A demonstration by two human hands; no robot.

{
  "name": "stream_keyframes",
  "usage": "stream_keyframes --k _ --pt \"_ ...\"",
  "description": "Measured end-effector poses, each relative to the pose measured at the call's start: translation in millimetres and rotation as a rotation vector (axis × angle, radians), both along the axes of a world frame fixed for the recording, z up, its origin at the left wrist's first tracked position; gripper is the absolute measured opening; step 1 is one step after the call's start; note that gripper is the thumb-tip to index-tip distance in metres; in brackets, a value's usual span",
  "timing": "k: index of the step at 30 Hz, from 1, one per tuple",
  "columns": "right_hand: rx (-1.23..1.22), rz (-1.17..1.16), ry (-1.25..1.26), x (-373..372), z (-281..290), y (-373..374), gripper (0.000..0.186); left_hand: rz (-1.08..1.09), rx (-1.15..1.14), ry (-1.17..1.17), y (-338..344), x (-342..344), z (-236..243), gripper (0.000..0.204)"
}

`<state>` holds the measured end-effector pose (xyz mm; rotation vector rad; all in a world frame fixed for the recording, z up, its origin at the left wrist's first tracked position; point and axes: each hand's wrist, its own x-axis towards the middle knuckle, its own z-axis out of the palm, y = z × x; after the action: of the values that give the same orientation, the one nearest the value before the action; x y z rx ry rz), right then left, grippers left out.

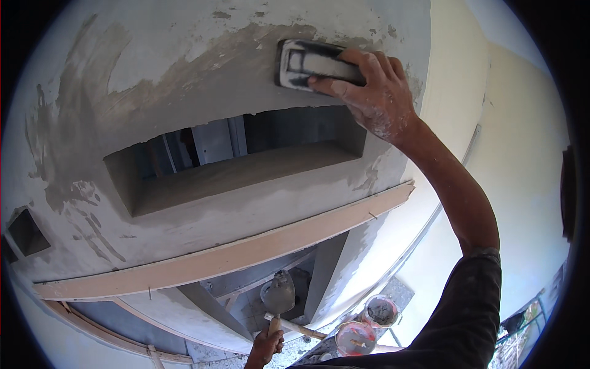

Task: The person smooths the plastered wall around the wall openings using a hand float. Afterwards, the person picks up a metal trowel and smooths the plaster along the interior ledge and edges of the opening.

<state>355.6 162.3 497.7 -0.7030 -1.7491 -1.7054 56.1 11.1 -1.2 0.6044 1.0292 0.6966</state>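
High on the grey plastered wall, my right hand grips a black-and-white rectangular float, held at the patch of darker plaster over a long rectangular opening. At the bottom, my left hand is wrapped round the pale handle of a trowel, whose grey-coated blade points upward in front of a lower opening in the wall. My right forearm crosses the right side of the view.
A long wooden board runs across the wall below the upper opening. Two buckets with grey residue sit low at the right, beside a wooden bar. A small square hole is at the left. A cream wall rises at the right.
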Motion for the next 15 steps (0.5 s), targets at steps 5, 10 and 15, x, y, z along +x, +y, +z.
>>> stream_keyframes --k 5,10,15 --pt "0.119 -0.081 0.271 44.3 19.7 -7.6 0.049 0.008 0.042 -0.023 -2.3 -6.5 0.8 0.028" --pt "-0.031 0.172 -0.109 -35.9 -15.6 -6.1 0.052 0.020 0.015 -0.010 2.1 -10.5 -5.8 0.028" --pt "-0.005 -0.010 -0.055 4.1 1.7 1.7 0.054 0.011 0.027 -0.011 1.0 -9.6 -5.9 0.028"
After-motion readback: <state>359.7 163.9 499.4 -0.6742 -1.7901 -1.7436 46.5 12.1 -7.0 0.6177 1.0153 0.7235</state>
